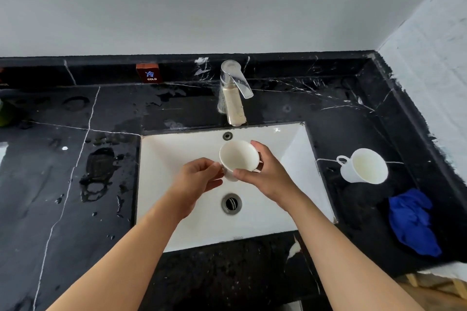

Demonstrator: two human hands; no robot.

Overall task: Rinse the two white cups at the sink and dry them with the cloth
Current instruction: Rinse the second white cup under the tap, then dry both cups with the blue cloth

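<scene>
I see both hands holding one cup [238, 156] over the sink [174, 156], under the tap [233, 98], its mouth tilted toward me: the left hand [199, 179] pinches its handle side, and the right hand [265, 174] curls round its body. The second cup [364, 166] stands on the wet black surface [63, 159] right of the sink, with the blue cloth [410, 222] crumpled just in front of it.
</scene>
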